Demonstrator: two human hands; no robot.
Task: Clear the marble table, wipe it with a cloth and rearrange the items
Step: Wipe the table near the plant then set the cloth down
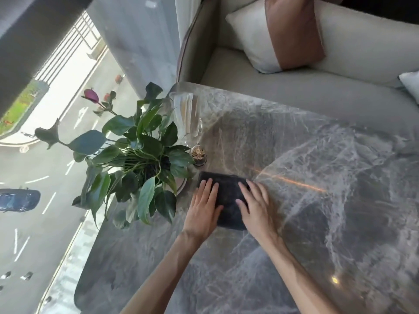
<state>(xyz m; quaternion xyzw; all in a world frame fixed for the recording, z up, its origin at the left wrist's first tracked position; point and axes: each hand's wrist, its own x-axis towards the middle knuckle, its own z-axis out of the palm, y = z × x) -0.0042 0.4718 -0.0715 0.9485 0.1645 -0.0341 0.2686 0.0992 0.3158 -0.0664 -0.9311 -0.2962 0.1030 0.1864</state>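
Observation:
A dark folded cloth (226, 196) lies flat on the grey marble table (317, 177), near its left edge. My left hand (203, 209) rests palm down on the cloth's left side with the fingers spread. My right hand (256, 207) presses flat on its right side, fingers also apart. Just left of the cloth stands a leafy potted plant (140, 155) on a round saucer. Behind the cloth are a small glass holder of toothpicks (198, 155) and a clear acrylic stand (187, 116).
A beige sofa (283, 82) with a white and brown cushion (281, 35) runs along the table's far side. To the left a floor-to-ceiling window (56, 155) looks down on a street. The plant's leaves overhang the table's left edge.

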